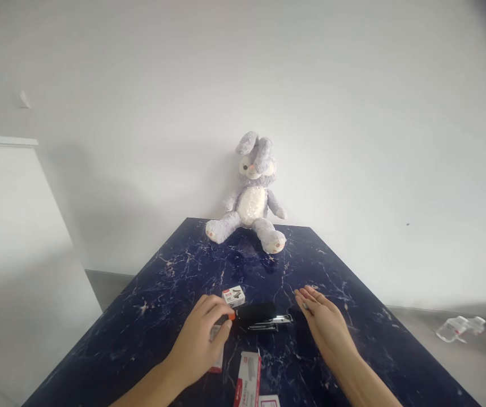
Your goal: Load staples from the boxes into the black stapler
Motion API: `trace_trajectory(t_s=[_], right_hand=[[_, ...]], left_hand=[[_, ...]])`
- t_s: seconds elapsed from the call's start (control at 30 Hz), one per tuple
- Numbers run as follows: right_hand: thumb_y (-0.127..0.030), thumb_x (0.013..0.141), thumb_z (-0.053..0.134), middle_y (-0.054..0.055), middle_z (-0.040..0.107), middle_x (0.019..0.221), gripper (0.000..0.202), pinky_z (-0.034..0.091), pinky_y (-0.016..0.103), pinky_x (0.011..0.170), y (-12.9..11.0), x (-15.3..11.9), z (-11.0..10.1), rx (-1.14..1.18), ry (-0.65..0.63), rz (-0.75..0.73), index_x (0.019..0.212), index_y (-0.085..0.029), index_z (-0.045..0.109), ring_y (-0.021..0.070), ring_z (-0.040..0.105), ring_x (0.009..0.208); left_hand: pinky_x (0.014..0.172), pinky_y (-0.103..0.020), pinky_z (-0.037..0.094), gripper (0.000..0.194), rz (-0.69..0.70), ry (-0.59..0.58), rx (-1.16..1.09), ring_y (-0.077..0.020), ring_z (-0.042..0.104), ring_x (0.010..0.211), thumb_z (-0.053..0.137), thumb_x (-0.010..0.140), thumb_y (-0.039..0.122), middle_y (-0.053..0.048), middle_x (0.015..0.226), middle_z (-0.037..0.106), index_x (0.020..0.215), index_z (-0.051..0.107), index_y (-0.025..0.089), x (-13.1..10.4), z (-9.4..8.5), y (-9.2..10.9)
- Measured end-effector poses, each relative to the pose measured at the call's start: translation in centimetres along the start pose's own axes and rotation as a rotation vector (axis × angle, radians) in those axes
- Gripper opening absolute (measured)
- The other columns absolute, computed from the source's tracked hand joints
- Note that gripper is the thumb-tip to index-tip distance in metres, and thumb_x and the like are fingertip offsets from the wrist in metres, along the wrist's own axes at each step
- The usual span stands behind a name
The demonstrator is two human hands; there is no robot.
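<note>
A black stapler [256, 312] with an orange end lies on the dark blue marbled table, its silvery metal parts pointing right. My left hand [204, 333] has thumb and fingers closed at the orange end. Right of the stapler, my right hand [327, 319] is turned partly palm up, fingers extended. A small silvery piece [305, 306] rests at its fingers, too small to name surely. Behind the stapler sits a small white box [233, 295] with a stapler picture. A long red and white box [248, 377] lies in front, and another box [217, 362] is partly covered by my left hand.
A grey plush rabbit [253, 204] sits at the table's [162, 282] far end against the wall. Another white box [269, 401] is cut off at the bottom. Clear plastic bottles [452, 329] lie on the floor at right. A white cabinet [17, 226] stands left.
</note>
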State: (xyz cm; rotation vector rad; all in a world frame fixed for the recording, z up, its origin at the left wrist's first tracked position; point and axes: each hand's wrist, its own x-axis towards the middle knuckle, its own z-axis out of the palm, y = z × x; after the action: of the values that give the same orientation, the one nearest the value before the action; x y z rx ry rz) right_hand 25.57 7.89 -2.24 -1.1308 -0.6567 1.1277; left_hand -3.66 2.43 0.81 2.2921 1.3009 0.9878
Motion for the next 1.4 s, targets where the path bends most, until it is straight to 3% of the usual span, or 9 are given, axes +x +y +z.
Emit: trace_trajectory(t_s=[0.1,0.2,0.33,0.53,0.73,1.0,1.23,1.33,1.4], right_hand=[[-0.028,0.067,0.068,0.011,0.067,0.126,0.036,0.048,0.042,0.111,0.1,1.3,-0.9,-0.197,-0.013,-0.061,0.102,-0.021,0.064,0.0292,0.062,0.122],[-0.033,0.076,0.061,0.011,0.071,0.118,0.032,0.045,0.048,0.111,-0.2,2.2,-1.8,-0.599,-0.107,-0.164,0.102,-0.019,0.07,0.03,0.065,0.118],[-0.047,0.09,0.047,0.009,0.068,0.128,0.042,0.041,0.051,0.112,-1.2,2.2,-3.4,-1.038,-0.187,-0.325,0.116,-0.023,0.07,0.0306,0.058,0.126],[-0.041,0.093,0.052,0.002,0.06,0.139,0.038,0.038,0.047,0.115,-3.4,2.2,-6.2,-1.272,-0.562,-0.428,0.128,-0.032,0.064,0.0272,0.049,0.135],[-0.041,0.096,0.05,0.004,0.073,0.114,0.028,0.053,0.04,0.097,-3.8,3.8,-5.7,-1.322,-0.594,-0.562,0.105,-0.029,0.074,0.0244,0.067,0.106],[-0.038,0.098,0.049,0.005,0.07,0.112,0.025,0.052,0.035,0.093,-2.6,1.9,-2.9,-1.163,-0.686,-0.55,0.099,-0.028,0.072,0.0227,0.065,0.104],[-0.049,0.096,0.05,0.007,0.067,0.119,0.031,0.05,0.035,0.097,-3.4,-0.1,-2.1,-1.008,-0.433,-0.436,0.105,-0.026,0.067,0.0254,0.062,0.109],[-0.047,0.097,0.047,0.007,0.068,0.114,0.03,0.051,0.034,0.092,-3.2,-1.2,-0.9,-1.019,-0.547,-0.439,0.106,-0.026,0.066,0.0242,0.063,0.104],[-0.042,0.099,0.045,0.006,0.068,0.113,0.027,0.052,0.033,0.089,-3.0,-1.8,-0.3,-1.045,-0.647,-0.468,0.103,-0.026,0.066,0.0232,0.063,0.102]], left_hand=[[0.089,-0.038,0.046,0.018,-0.031,0.005,-0.02,-0.0217,0.054,0.102,0.043,0.101,0.027,-0.004,0.108,0.06,0.106,0.06,0.027,0.0,0.1,-0.2],[0.09,-0.039,0.047,0.018,-0.062,0.009,-0.033,-0.0222,0.054,0.102,0.043,0.101,0.028,-0.004,0.109,0.061,0.106,0.06,0.028,0.1,0.2,-0.5],[0.09,-0.039,0.048,0.019,-0.083,0.012,-0.025,-0.0228,0.055,0.103,0.043,0.1,0.029,-0.004,0.108,0.061,0.106,0.061,0.028,0.2,0.3,-0.8],[0.087,-0.039,0.052,0.019,-0.083,0.04,-0.038,-0.0245,0.055,0.106,0.044,0.1,0.03,-0.005,0.11,0.061,0.107,0.062,0.028,0.2,0.6,-1.3],[0.082,-0.038,0.055,0.019,-0.098,0.026,-0.037,-0.0248,0.057,0.105,0.045,0.1,0.031,-0.006,0.112,0.062,0.107,0.062,0.028,0.3,0.5,-1.3],[0.091,-0.039,0.052,0.019,-0.109,0.051,-0.004,-0.0229,0.057,0.106,0.045,0.098,0.026,-0.004,0.11,0.064,0.106,0.062,0.028,0.5,0.6,-1.2],[0.076,-0.03,0.053,0.021,-0.214,0.077,-0.087,-0.0211,0.063,0.1,0.046,0.097,0.03,-0.003,0.108,0.066,0.105,0.065,0.027,0.8,0.7,-1.8],[0.062,-0.025,0.05,0.025,-0.256,0.091,-0.145,-0.0217,0.065,0.096,0.045,0.098,0.034,-0.004,0.107,0.068,0.108,0.066,0.027,0.9,0.5,-2.1],[0.066,-0.026,0.051,0.025,-0.295,0.095,-0.182,-0.0218,0.066,0.097,0.045,0.098,0.036,-0.003,0.108,0.07,0.108,0.066,0.028,1.0,0.3,-2.2]])
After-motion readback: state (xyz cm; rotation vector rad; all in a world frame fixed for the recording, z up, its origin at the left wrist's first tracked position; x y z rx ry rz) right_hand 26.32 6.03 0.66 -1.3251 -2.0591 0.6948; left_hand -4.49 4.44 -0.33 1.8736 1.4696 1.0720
